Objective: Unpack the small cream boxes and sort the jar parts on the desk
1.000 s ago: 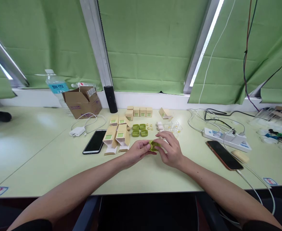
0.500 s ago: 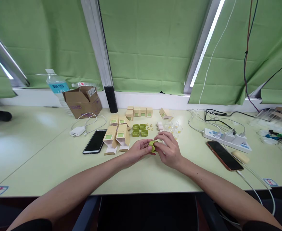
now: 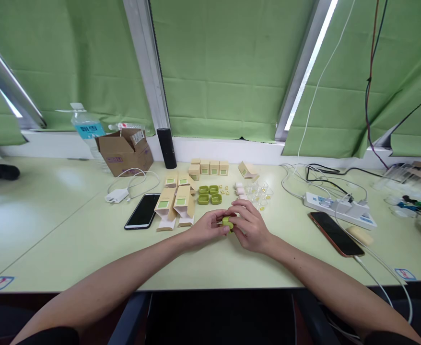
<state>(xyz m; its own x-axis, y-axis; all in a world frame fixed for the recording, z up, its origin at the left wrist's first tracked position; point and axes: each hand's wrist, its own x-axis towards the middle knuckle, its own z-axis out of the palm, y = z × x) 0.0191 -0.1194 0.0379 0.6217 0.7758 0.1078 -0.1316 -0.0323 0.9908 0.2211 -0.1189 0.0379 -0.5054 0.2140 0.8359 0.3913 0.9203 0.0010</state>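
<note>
Over the front middle of the table, both my hands are closed round a small green case point(image 3: 227, 222). My left hand point(image 3: 210, 225) grips its left side between thumb and fingers. On the other side, the fingers of my right hand point(image 3: 249, 225) press on it and partly hide it. Just beyond lie several green square trays point(image 3: 216, 199) beside tiny yellow pieces point(image 3: 225, 190). A few pinkish-white blocks point(image 3: 239, 189) and clear plastic parts point(image 3: 261, 194) are behind my right hand. Left of the trays, small cartons point(image 3: 183, 201) with green labels lie with their flaps open.
Small upright cartons point(image 3: 214, 167) stand at the back. To the left are a phone point(image 3: 143, 211), a white charger point(image 3: 117, 195), a brown cardboard box point(image 3: 126, 155) and a black cylinder point(image 3: 166, 148). A power strip point(image 3: 340, 210) and another phone point(image 3: 335, 233) with cables lie right.
The green case has turned slightly between my hands. My left fingers have shifted around it, and my right fingers have bent closer over it. The things on the table stay put.
</note>
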